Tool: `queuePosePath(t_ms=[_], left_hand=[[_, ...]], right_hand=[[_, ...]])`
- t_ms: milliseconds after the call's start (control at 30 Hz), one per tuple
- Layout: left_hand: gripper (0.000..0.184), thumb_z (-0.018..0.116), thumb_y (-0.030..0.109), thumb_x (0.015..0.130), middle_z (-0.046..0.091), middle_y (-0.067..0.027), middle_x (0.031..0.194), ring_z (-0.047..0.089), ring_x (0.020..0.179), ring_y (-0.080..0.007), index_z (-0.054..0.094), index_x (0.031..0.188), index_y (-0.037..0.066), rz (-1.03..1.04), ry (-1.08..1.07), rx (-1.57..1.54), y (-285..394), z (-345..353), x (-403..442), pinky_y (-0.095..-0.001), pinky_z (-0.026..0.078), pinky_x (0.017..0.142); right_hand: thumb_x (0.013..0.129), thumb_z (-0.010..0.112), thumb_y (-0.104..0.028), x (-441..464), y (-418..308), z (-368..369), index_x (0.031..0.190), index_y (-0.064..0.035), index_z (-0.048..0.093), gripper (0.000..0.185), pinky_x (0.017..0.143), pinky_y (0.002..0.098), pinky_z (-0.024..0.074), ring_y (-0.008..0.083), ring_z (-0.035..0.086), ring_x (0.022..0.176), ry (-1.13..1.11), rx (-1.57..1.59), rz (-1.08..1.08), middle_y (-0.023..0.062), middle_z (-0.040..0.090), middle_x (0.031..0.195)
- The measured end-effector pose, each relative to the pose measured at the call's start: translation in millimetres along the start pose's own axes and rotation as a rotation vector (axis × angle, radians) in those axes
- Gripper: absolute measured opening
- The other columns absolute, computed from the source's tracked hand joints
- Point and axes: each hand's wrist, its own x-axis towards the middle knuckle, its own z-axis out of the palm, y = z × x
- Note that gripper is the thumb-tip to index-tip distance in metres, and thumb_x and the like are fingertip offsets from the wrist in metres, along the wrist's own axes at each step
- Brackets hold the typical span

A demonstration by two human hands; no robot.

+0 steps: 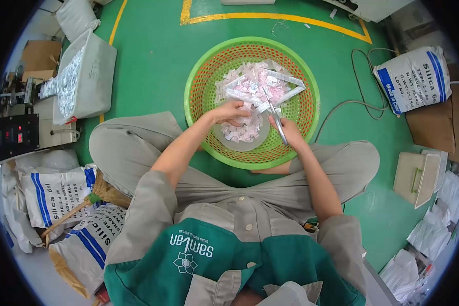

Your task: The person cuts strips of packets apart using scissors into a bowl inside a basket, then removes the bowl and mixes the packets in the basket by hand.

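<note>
A round green basket [304, 133] stands on the floor between my crossed legs. Inside it lie strips and small pieces of pinkish-white packets [275, 86], with more pieces in a pale round dish [250, 144]. My left hand [232, 113] is closed around the near end of the packet strip over the dish. In my right hand [286, 131] are metal scissors [279, 122], their blades pointing away from me and reaching across the strip. Whether the blades touch the strip is too small to tell.
At the left stands a white bin [99, 76] of small packets. Silica gel sacks lie at the lower left [61, 196] and right [413, 79]. A broom [107, 191] leans near my left knee. A cable [359, 102] curls right of the basket; a lidded box [410, 176] sits lower right.
</note>
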Motion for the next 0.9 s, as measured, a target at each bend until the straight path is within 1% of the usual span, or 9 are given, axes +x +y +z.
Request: queuePosePath(t_ms=[33, 133, 200, 300, 400, 500, 633, 700, 900], left_hand=[[0.039, 0.064, 0.025, 0.086, 0.056, 0.001, 0.12, 0.054, 0.11, -0.0139, 0.056, 0.122, 0.013, 0.002, 0.006, -0.012, 2, 0, -1, -0.0349, 0.055, 0.078], [0.034, 0.06, 0.026, 0.089, 0.058, 0.0016, 0.116, 0.056, 0.104, -0.0122, 0.058, 0.12, 0.014, 0.012, 0.023, -0.04, 1, -2, 3, -0.0332, 0.055, 0.078], [0.031, 0.058, 0.025, 0.09, 0.059, 0.0026, 0.114, 0.057, 0.099, -0.0108, 0.059, 0.119, 0.016, 0.024, 0.038, -0.05, -3, -7, 8, -0.0314, 0.054, 0.079], [0.026, 0.057, 0.024, 0.09, 0.059, 0.0024, 0.112, 0.059, 0.094, -0.0104, 0.063, 0.114, 0.014, 0.04, 0.089, -0.072, -3, -10, 15, -0.0286, 0.053, 0.078], [0.027, 0.059, 0.02, 0.09, 0.06, -0.001, 0.11, 0.06, 0.092, -0.0122, 0.059, 0.114, 0.008, 0.099, 0.106, -0.109, -2, -13, 16, -0.0285, 0.053, 0.078], [0.034, 0.063, 0.012, 0.086, 0.061, -0.0081, 0.107, 0.062, 0.09, -0.015, 0.053, 0.116, -0.002, 0.16, 0.217, -0.226, -6, -13, 25, -0.0279, 0.055, 0.073], [0.048, 0.064, 0.007, 0.085, 0.058, -0.0096, 0.11, 0.062, 0.094, -0.017, 0.042, 0.126, -0.004, 0.189, 0.167, -0.441, -10, -18, 29, -0.0278, 0.054, 0.077], [0.052, 0.062, 0.005, 0.086, 0.056, -0.0105, 0.113, 0.061, 0.096, -0.0178, 0.036, 0.13, -0.003, 0.217, 0.148, -0.487, -8, -18, 31, -0.0278, 0.054, 0.079], [0.059, 0.056, -0.001, 0.087, 0.054, -0.0134, 0.116, 0.061, 0.095, -0.0188, 0.025, 0.137, -0.002, 0.257, 0.292, -0.761, 9, -5, 30, -0.0274, 0.054, 0.079]], right_hand=[[0.079, 0.049, -0.07, 0, 0, 0, 0.084, 0.0056, 0.064, 0.077, 0.067, 0.0402, 0.047, 0.0336, 0.062, 0.071, -0.007, 0.014, -0.003, 0.0214, 0.063, 0.074], [0.082, 0.051, -0.066, -1, 2, 0, 0.075, 0.004, 0.061, 0.071, 0.057, 0.0349, 0.0417, 0.0209, 0.053, 0.058, 0.009, -0.001, -0.066, 0.0127, 0.056, 0.062], [0.082, 0.052, -0.065, -2, 2, 0, 0.076, 0.0041, 0.061, 0.07, 0.057, 0.0351, 0.0417, 0.0211, 0.053, 0.059, 0.0, -0.017, -0.063, 0.0129, 0.057, 0.063], [0.082, 0.051, -0.066, -6, -3, -3, 0.08, 0.0041, 0.061, 0.071, 0.06, 0.0361, 0.0429, 0.0234, 0.055, 0.063, -0.042, -0.069, -0.054, 0.0147, 0.059, 0.068], [0.082, 0.049, -0.068, -15, -12, -5, 0.083, 0.0038, 0.061, 0.073, 0.066, 0.0375, 0.0442, 0.0274, 0.058, 0.07, -0.057, -0.076, -0.076, 0.0176, 0.06, 0.075], [0.082, 0.047, -0.069, -15, -12, -5, 0.086, 0.0035, 0.061, 0.074, 0.072, 0.0385, 0.0447, 0.031, 0.059, 0.077, -0.073, -0.069, -0.076, 0.0199, 0.061, 0.081], [0.081, 0.046, -0.07, -13, -11, -6, 0.089, 0.003, 0.061, 0.075, 0.073, 0.0379, 0.0448, 0.0292, 0.059, 0.078, -0.108, -0.065, -0.058, 0.0192, 0.062, 0.082], [0.081, 0.046, -0.07, -13, -13, -6, 0.091, 0.004, 0.062, 0.076, 0.073, 0.0389, 0.0454, 0.0316, 0.06, 0.08, -0.142, -0.061, -0.003, 0.0211, 0.063, 0.083], [0.08, 0.047, -0.071, -7, -2, 9, 0.09, 0.0061, 0.062, 0.079, 0.073, 0.0389, 0.0455, 0.0305, 0.06, 0.078, -0.143, 0.019, -0.036, 0.0206, 0.062, 0.081]])
